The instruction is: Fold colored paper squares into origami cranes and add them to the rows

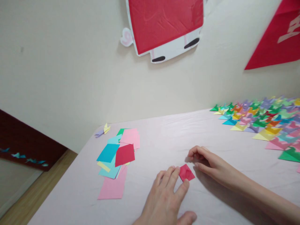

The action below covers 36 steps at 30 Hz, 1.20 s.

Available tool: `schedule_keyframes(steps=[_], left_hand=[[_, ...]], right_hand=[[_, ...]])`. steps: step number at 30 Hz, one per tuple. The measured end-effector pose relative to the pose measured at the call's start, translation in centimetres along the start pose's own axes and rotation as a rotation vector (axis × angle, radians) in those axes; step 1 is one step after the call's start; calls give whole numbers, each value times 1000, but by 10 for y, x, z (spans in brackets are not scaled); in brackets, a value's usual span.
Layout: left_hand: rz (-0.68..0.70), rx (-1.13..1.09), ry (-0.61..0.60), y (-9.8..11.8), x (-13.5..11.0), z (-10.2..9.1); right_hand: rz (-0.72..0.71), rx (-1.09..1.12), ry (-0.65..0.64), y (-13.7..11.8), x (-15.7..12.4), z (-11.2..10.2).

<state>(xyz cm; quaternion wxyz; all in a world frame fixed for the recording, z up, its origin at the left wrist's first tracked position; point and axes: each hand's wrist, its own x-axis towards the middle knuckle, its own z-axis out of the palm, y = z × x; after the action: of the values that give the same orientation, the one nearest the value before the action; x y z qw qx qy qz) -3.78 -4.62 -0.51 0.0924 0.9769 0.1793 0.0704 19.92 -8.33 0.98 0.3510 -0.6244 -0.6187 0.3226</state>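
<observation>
Table (154,143): pale cover, lay under the papers and both hands.
Paper birds (260,122): many rows, well right of the paper pile (124,156) and farther back.
Paper pile: loose flat sheets, overlapping; landmark for places.
Right hand (212,162): farthest right of the pile of the two; fingers loosely curled, thumb apart from index, nothing seen between them; underside hidden, couldn't tell more.
Left hand (166,193): right of the pile, nearer the wearer; fingers spread, not pinching; index tip on the near edge of the folded red paper (187,172), middle fingertip at its left corner, thumb well off.
Folded red paper: right of the pile, slightly nearer the wearer; turned like a diamond, no clear long axis.
Key relation: paper sat just ahead of the left index; left hand nearer, touching; right hand just beside, beyond its right side, apart.
</observation>
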Motion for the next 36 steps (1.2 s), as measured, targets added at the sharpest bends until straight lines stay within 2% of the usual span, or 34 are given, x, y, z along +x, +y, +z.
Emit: schedule_keyframes(steps=[2,5,9,12,16,20,23,27,31,36], left_hand=[[-27,61,74,6,2,11],[-66,107,116,15,12,19],[-216,33,11,23,26,2],[-251,11,18,22,28,-15],[-107,-39,55,13,25,-29],[37,-116,37,3,28,-34],[52,-141,49,-2,32,-30],[73,-188,124,-2,33,-24],[68,-259,205,-2,32,-24],[27,-310,210,-3,32,-21]], right_hand=[[-16,-57,53,0,-3,-2],[-88,-172,13,-5,-10,0],[-122,-297,5,-16,-21,10],[-87,-300,13,-20,-27,18],[-81,-257,0,-18,-28,24],[-97,-226,5,-13,-25,23],[-123,-205,0,-11,-25,22],[-140,-205,-17,-8,-25,21],[-107,-226,-36,-12,-25,19],[-56,-247,-43,-17,-27,18]])
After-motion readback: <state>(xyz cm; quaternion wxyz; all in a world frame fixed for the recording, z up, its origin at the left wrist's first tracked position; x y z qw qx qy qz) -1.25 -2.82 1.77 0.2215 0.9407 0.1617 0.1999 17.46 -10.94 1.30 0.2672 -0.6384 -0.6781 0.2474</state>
